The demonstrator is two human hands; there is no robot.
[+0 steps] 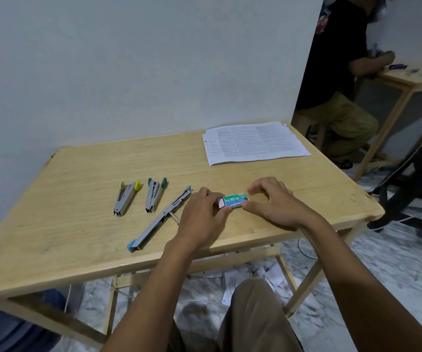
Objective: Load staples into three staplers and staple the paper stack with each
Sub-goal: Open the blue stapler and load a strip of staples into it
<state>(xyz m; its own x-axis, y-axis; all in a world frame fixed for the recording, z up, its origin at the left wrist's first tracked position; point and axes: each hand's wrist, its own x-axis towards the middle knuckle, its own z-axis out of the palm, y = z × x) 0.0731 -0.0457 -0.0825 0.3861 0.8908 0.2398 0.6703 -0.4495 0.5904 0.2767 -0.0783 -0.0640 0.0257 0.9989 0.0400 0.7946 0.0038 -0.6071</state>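
**Both hands on the staple box**

On the wooden table (pixel 78 171) lie a yellow-tipped stapler (pixel 126 198), a teal-tipped stapler (pixel 154 195) and a blue-tipped stapler (pixel 159 219), the last swung open flat. The left hand (pixel 202 214) pinches the white left end of the green staple box (pixel 235 200), which is printed "No 10 · 1M". The right hand (pixel 271 201) pinches its right end. The printed paper stack (pixel 254 142) lies at the far right corner.

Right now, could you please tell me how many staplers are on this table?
3: a yellow-tipped stapler at left, a teal-tipped stapler beside it, and a blue stapler, opened flat, by the left hand.
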